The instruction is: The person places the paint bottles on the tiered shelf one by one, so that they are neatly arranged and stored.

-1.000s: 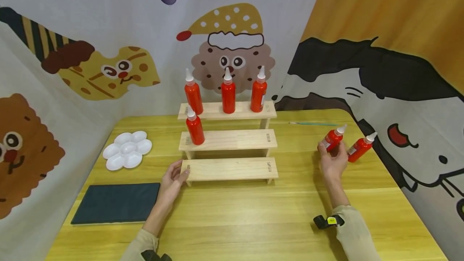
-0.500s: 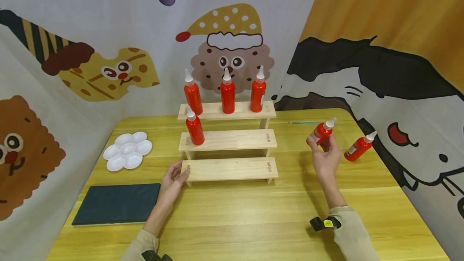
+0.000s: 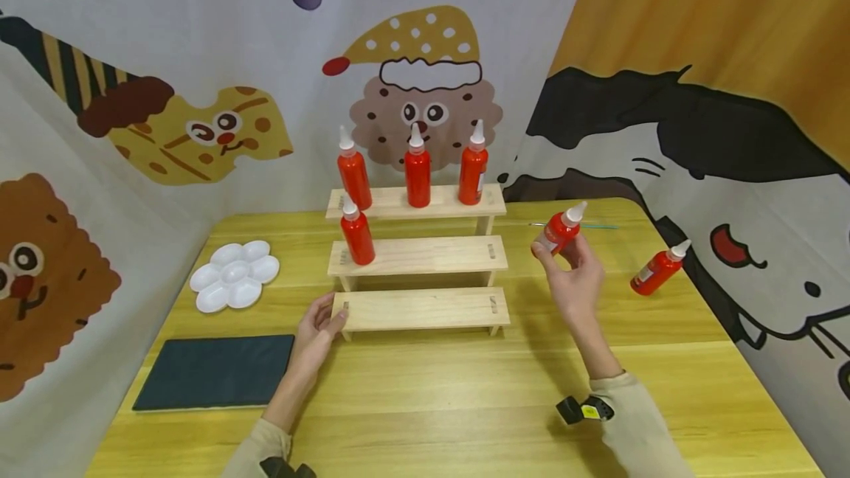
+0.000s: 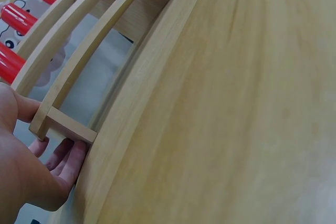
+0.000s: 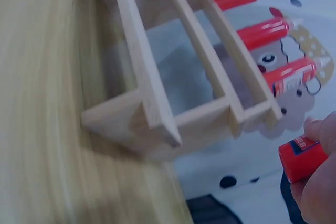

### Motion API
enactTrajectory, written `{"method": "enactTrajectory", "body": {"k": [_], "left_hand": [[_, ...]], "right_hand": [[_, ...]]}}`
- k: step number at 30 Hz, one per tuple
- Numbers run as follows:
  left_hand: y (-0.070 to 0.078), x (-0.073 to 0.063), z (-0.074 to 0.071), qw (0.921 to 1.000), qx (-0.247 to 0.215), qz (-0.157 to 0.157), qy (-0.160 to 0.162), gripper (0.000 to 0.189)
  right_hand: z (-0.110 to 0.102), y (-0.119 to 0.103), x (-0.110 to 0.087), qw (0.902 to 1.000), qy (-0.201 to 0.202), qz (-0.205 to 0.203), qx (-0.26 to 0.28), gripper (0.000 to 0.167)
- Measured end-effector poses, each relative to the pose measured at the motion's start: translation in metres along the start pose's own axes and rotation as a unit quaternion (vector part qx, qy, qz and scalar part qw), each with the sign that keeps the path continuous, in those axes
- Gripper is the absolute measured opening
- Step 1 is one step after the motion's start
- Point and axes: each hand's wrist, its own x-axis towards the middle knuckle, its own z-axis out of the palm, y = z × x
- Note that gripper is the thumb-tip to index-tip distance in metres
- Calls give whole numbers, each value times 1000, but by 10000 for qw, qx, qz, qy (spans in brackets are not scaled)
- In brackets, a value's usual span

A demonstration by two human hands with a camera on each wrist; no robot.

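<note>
A three-step wooden rack (image 3: 425,310) stands mid-table. My left hand (image 3: 317,327) grips the left end of its lowest step, thumb on top and fingers below, as the left wrist view shows. My right hand (image 3: 578,279) holds a red squeeze bottle (image 3: 559,233) with a white pointed cap, tilted and raised to the right of the rack. Its labelled base (image 5: 302,158) shows in the right wrist view. Three like bottles, one of them the middle bottle (image 3: 417,179), stand on the top step. Another red bottle (image 3: 358,238) stands at the left of the middle step.
One more red bottle (image 3: 657,271) is on the table at the far right. Behind my right hand lies a thin paintbrush (image 3: 600,226). A white flower-shaped palette (image 3: 234,276) and a dark flat board (image 3: 214,372) lie at the left. A printed cloth hangs behind the table.
My right hand has carried its bottle up and leftward, away from the bottle at the far right and toward the rack. The left hand stays at the rack's end.
</note>
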Motion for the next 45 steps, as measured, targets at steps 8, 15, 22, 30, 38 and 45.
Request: {"method": "enactTrajectory", "body": {"k": [8, 15, 22, 30, 38, 45], "left_hand": [[1, 1, 2, 10000, -36, 57, 11, 56], [0, 1, 1, 10000, -61, 28, 32, 55], [1, 4, 2, 10000, -36, -14, 73, 55], [-2, 3, 1, 9999, 66, -28, 100, 57], [-6, 2, -4, 9998, 119, -157, 5, 55], [-4, 6, -2, 9999, 59, -132, -56, 55]], "right_hand": [[23, -6, 1, 9975, -552, -377, 214, 36], [47, -20, -3, 9906, -1238, -325, 475, 42], [76, -29, -4, 9818, -1760, -460, 540, 40], [109, -40, -16, 9687, -2398, -584, 243, 46], [132, -46, -25, 9561, -2803, -820, 251, 49], [138, -44, -25, 9551, -2830, -835, 254, 51]]}}
